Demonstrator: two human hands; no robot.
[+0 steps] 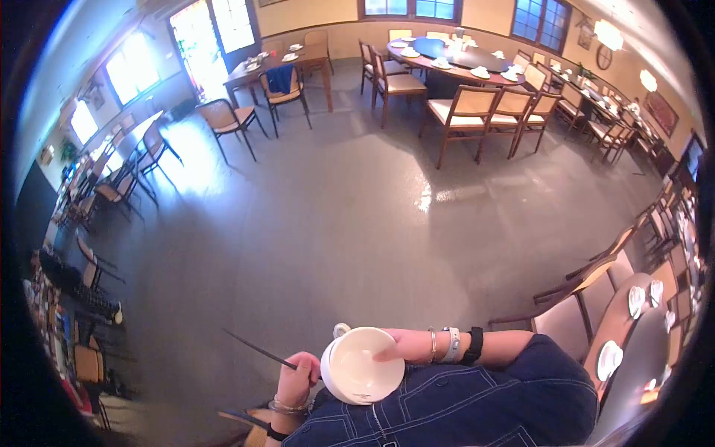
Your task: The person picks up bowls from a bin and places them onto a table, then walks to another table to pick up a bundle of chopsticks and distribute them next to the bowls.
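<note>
One white cup (366, 376) is facing the camera mouth-up in the right hand (401, 345), before a navy denim garment (447, 398). The right thumb is hooking over the rim inside, probably to steady the cup; the other right fingers are hiding behind it, so their spread isn't visible. The left fingers (306, 362) are curling closed around a dark, slender stick (257, 348), which is slanting outward, apparently for clearance, just beside the cup.
</note>
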